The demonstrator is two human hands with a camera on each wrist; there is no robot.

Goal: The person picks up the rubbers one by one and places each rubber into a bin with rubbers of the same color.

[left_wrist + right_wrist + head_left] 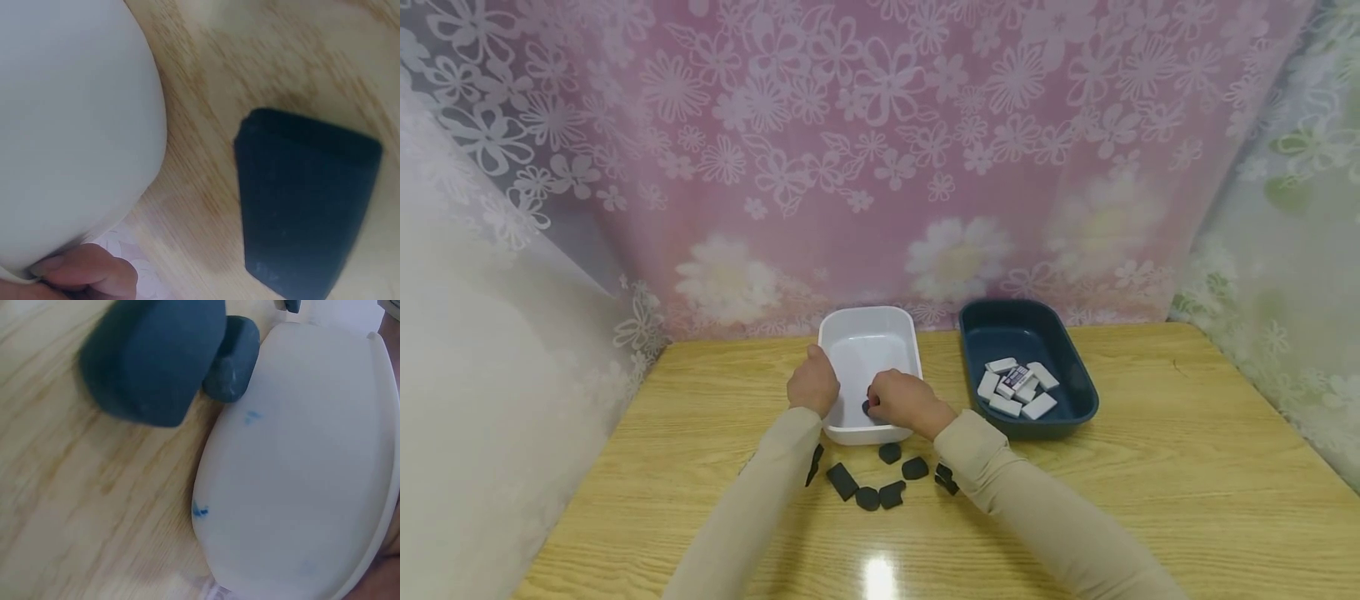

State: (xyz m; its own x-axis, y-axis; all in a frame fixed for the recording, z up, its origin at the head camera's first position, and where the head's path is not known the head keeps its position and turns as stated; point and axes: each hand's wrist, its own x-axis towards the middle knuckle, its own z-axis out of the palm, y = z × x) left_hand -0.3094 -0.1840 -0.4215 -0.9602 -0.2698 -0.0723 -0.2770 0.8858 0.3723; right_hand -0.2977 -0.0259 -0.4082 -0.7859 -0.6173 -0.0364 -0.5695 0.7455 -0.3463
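Beige sleeves (pixel 1045 512); black oblong (pixel 842 482), long axis pointing away-left; left fingers (pixel 103 275) pinching tray (pixel 868 435); right fingers (pixel 887 392), dark piece (pixel 866 408).

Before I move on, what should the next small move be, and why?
Probably ease the right hand open and leave the dark piece in the white tray: the hand is curled around it, low inside the tray, the left hand holds the tray's edge, and more dark pieces lie on the table.
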